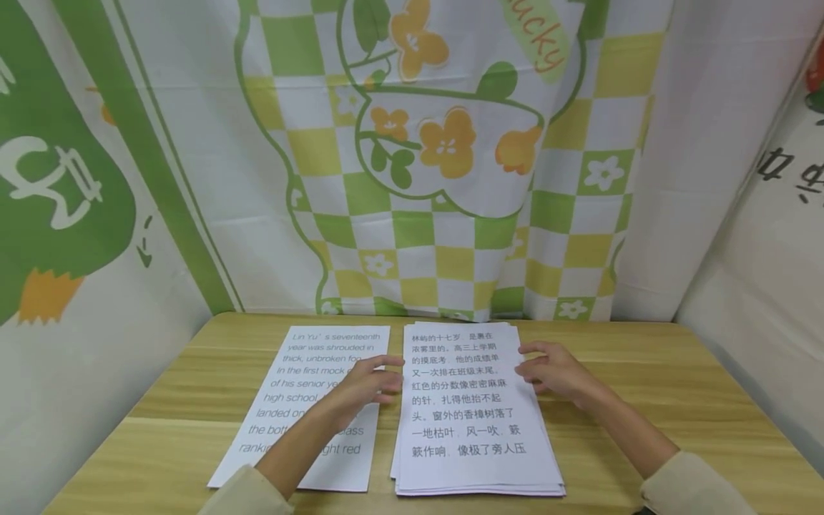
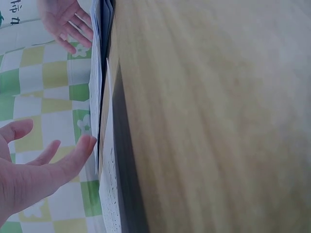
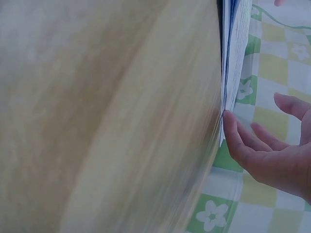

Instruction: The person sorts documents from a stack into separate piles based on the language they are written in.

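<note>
A stack of white paper sheets printed with Chinese text lies on the table, its edges slightly uneven. My left hand is at the stack's left edge, fingers spread and relaxed, partly over a white sheet with English text. On the opposite side, my right hand has its fingertips at the stack's right edge. In the right wrist view, a finger of the right hand meets the side of the stack. The left wrist view shows the left hand with loosely bent fingers, holding nothing.
The wooden table extends to both sides of the papers. Behind it hangs a checkered green, yellow and white curtain. Printed cloth walls stand at left and right.
</note>
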Action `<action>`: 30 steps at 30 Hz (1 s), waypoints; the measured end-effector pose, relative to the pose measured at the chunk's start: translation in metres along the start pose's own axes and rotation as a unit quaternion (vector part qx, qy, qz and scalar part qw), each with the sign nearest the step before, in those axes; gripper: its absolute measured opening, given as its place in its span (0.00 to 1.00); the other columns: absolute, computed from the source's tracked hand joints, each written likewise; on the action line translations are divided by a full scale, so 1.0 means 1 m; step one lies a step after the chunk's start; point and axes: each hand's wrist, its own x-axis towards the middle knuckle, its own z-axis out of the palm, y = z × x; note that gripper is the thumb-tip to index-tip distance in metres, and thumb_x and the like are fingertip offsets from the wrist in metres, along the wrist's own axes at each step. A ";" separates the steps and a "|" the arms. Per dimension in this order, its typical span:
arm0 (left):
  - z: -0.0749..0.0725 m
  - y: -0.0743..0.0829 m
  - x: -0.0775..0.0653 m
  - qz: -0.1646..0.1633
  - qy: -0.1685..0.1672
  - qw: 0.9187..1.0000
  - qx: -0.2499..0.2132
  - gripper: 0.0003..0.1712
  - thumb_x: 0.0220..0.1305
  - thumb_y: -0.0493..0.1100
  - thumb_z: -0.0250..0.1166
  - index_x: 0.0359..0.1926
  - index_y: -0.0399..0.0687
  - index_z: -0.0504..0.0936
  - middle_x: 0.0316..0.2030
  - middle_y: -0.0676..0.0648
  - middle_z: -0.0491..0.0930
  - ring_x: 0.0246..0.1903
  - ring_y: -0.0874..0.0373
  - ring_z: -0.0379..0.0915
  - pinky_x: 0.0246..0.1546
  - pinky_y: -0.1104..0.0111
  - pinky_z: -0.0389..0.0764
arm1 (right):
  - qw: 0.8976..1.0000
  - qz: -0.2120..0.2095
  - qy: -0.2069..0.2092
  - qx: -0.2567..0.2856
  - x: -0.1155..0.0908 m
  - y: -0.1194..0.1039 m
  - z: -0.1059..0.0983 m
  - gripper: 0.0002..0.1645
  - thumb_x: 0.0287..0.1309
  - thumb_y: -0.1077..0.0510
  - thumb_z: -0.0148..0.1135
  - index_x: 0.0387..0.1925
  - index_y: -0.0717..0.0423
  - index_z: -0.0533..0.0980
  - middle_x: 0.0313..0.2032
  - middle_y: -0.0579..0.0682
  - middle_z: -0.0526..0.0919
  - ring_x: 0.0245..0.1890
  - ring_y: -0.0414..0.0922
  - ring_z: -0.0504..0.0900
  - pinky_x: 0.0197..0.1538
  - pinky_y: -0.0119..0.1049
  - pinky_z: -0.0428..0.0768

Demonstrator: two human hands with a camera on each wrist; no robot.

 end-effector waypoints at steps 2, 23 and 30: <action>0.001 0.000 0.000 -0.004 0.001 1.000 -0.001 0.29 0.70 0.37 0.61 0.69 0.31 0.71 0.61 0.30 0.76 0.55 0.41 0.80 0.58 0.52 0.83 | 1.000 0.000 -0.002 0.000 0.000 0.001 -0.001 0.37 0.68 0.60 0.63 0.71 0.76 0.62 0.55 0.70 0.82 0.52 0.58 0.84 0.50 0.48 0.88; 0.005 0.003 0.001 -0.019 0.017 1.000 -0.003 0.26 0.70 0.36 0.61 0.66 0.31 0.74 0.59 0.32 0.78 0.54 0.42 0.81 0.56 0.53 0.84 | 1.000 0.008 -0.009 -0.006 0.000 0.001 0.000 0.38 0.68 0.60 0.63 0.71 0.76 0.61 0.54 0.69 0.83 0.55 0.62 0.83 0.51 0.49 0.87; 0.003 0.004 0.000 -0.020 0.013 1.000 -0.010 0.26 0.70 0.35 0.60 0.67 0.30 0.73 0.61 0.30 0.77 0.55 0.40 0.80 0.57 0.53 0.84 | 1.000 0.011 -0.010 -0.006 0.000 -0.001 -0.001 0.39 0.67 0.59 0.64 0.71 0.75 0.61 0.54 0.69 0.83 0.54 0.61 0.83 0.51 0.49 0.87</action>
